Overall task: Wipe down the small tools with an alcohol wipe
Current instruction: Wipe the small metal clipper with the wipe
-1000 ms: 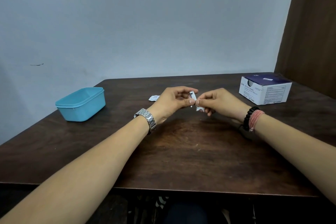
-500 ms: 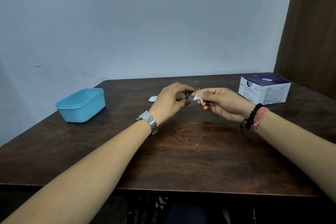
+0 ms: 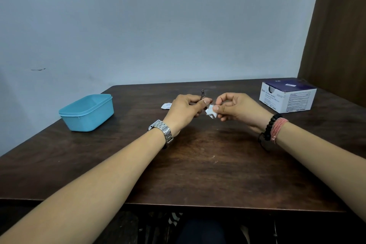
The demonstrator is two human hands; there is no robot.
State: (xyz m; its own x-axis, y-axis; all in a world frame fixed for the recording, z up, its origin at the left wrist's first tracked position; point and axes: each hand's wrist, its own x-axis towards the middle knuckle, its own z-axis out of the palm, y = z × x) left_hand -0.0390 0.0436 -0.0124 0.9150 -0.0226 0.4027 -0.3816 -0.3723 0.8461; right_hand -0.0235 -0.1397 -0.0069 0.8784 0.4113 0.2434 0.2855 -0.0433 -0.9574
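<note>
Head view: left hand (image 3: 184, 108) grip clamps metal tool (image 3: 202, 94); right hand (image 3: 237, 108) grip pinches wipe (image 3: 210, 112).

Dark wooden surface (image 3: 198, 174): a teal tub (image 3: 87, 113) sits far left, a torn wipe packet (image 3: 166, 105) mid-back, a white-and-purple swab box (image 3: 287, 98) far right.
</note>
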